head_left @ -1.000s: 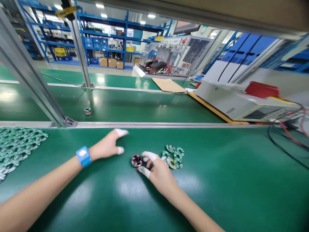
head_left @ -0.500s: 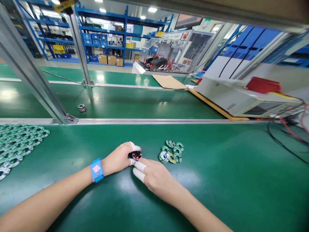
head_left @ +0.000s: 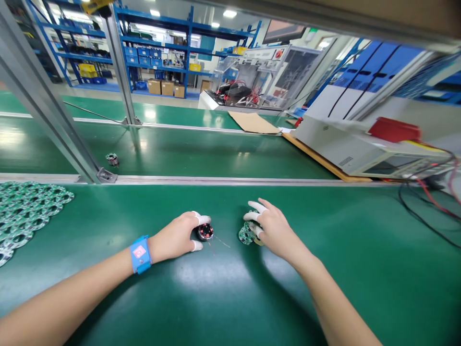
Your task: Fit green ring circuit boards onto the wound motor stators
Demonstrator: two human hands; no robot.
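Observation:
A small motor stator [head_left: 205, 232] with copper-red windings stands on the green work surface, its thin wire ends trailing to the right. My left hand [head_left: 177, 236], in white finger cots and a blue wrist strap, curves thumb and forefinger round its left side. Over a small group of ring-shaped green circuit boards [head_left: 246, 234] hovers my right hand [head_left: 275, 226], fingers spread and also in white cots. It covers part of the group; whether a fingertip touches a board I cannot tell.
Many ring boards [head_left: 27, 211] lie in rows at the left. Behind the metal rail [head_left: 216, 180], another stator [head_left: 112, 159] stands on the green belt. A metal post [head_left: 54, 96] rises at left; a grey equipment box [head_left: 360, 149] and cables [head_left: 428, 206] are at right.
My right hand has left the stator and moved right to the ring boards, its fingers spreading. The stator's wires now show. The stator on the belt has shifted left.

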